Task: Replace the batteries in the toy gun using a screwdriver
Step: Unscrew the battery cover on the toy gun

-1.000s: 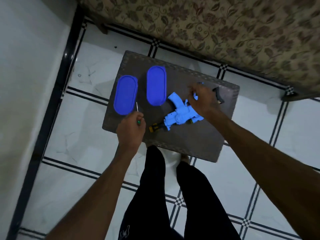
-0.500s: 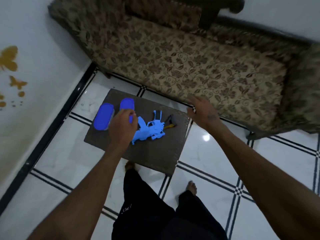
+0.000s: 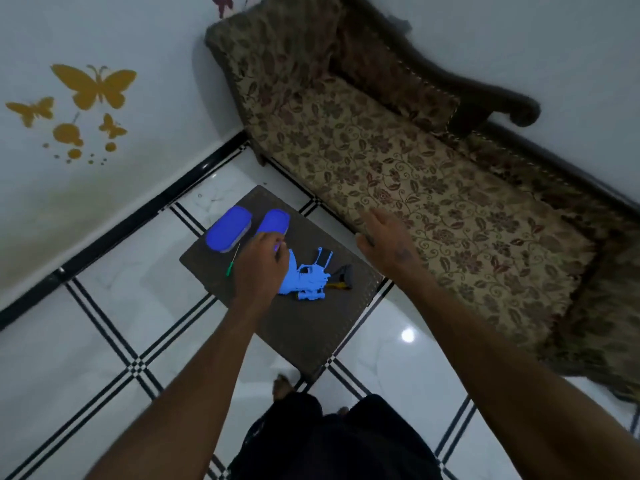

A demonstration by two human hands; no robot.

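Worktop [image 3: 304, 327]: two blue-lidded boxes [image 3: 227, 233] [image 3: 273, 221], contents hidden; toy gun [image 3: 306, 278]; green screwdriver [image 3: 232, 260]. Left hand [image 3: 261, 268] grip undeterminable; right hand [image 3: 384, 240] released.

Light-blue toy gun [image 3: 304, 278]; floral sofa [image 3: 433, 188]
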